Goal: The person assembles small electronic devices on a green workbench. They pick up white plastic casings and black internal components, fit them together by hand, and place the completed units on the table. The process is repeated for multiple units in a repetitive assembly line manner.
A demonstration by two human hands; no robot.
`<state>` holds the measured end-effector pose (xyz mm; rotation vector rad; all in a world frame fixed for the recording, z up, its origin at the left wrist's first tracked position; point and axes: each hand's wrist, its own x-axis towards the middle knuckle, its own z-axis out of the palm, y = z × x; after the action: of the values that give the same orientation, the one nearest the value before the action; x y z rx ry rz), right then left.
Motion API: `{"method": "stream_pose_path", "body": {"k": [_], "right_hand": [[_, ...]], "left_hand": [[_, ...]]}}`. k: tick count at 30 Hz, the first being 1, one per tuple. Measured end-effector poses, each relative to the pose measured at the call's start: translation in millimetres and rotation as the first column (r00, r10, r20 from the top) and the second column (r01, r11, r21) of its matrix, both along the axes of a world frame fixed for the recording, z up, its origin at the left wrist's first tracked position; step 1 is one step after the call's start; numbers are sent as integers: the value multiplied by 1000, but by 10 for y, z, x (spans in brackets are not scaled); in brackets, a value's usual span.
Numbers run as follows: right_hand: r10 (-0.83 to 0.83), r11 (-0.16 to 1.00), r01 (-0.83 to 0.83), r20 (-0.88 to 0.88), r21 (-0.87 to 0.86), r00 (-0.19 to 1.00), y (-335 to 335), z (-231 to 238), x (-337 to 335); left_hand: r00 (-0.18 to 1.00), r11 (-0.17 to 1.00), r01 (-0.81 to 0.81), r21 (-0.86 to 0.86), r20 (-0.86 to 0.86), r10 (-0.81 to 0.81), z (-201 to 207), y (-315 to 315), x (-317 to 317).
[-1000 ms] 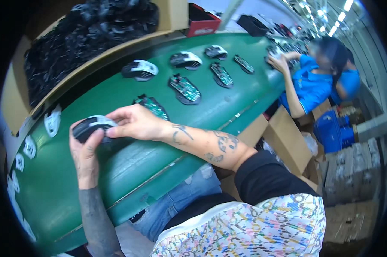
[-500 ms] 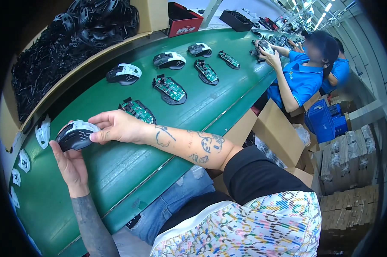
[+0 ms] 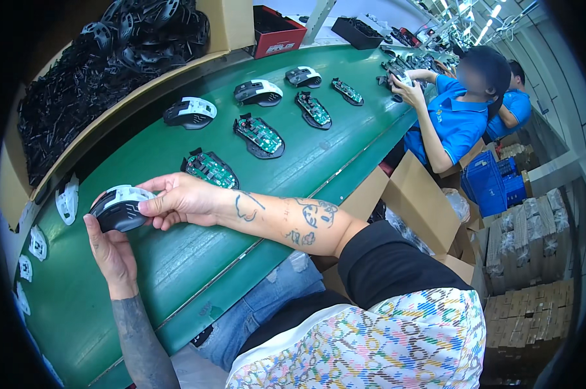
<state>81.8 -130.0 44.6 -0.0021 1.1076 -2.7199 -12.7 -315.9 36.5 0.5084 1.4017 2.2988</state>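
A black computer mouse shell with a white top [image 3: 119,217] is held between both my hands above the green belt. My left hand [image 3: 116,256] cups it from below and the near left, the thumb up against its side. From the right, my right hand [image 3: 188,200] pinches its end between thumb and fingers. Just beyond my right wrist lies a mouse base with a green circuit board [image 3: 210,170]. Farther along are more bases with boards, among them one circuit board [image 3: 260,136] near the belt's middle. Black-and-white mouse shells [image 3: 190,113] form a row behind them.
White shell pieces [image 3: 67,200] line the left edge of the green belt [image 3: 293,165]. A cardboard box [image 3: 231,26] of black parts stands behind, beside a red box [image 3: 279,40]. At right, a co-worker in a blue shirt [image 3: 458,107] handles a part, near an open carton [image 3: 422,201].
Both my hands and the mouse shell have shifted slightly right and nearer, with the shell turned a little. The co-worker's hands have lowered slightly.
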Motion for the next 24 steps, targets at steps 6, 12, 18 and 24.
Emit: {"method": "stream_pose_path", "body": {"k": [6, 12, 18, 24], "right_hand": [[-55, 994, 58, -34, 88, 998, -137, -63, -7], [-361, 659, 491, -333, 570, 871, -207, 14, -65], [-77, 369, 300, -292, 880, 953, -233, 123, 54], [-32, 196, 493, -497, 847, 867, -247, 48, 58]], "left_hand": [[998, 998, -57, 14, 15, 57, 192, 55, 67], [809, 838, -539, -90, -334, 484, 140, 54, -96], [805, 788, -511, -345, -513, 298, -20, 20, -137], [600, 595, -609, -524, -795, -86, 103, 75, 90]]}}
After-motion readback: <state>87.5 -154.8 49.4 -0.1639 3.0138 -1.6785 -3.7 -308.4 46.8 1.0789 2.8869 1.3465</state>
